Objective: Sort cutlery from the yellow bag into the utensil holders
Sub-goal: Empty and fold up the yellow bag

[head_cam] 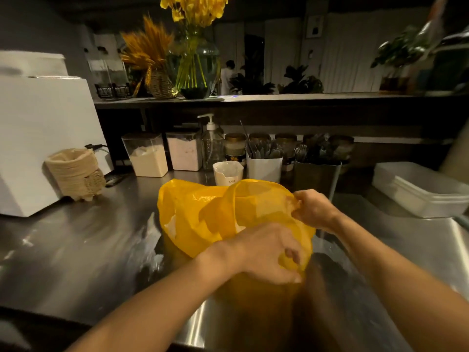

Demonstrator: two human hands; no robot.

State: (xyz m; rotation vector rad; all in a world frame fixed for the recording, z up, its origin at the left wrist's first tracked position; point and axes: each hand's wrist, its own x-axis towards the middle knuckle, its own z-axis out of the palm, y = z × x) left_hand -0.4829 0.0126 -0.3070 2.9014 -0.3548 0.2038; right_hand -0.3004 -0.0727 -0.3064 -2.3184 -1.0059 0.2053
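Note:
A yellow plastic bag (203, 217) sits on the steel counter (88, 245) in front of me. My left hand (269, 252) grips the bag's near edge, fingers closed on the plastic. My right hand (312, 209) pinches the bag's right rim, a little farther back. The bag's contents are hidden. Behind the bag stand a white utensil holder (264, 168) with cutlery handles in it and a dark utensil holder (317, 176) with forks.
A small white cup (227, 172) stands just behind the bag. Along the back are two clear canisters (149, 158), a pump bottle (212, 146) and jars. A woven basket (76, 174) and a white box (38, 138) sit at left, a white tub (418, 189) at right.

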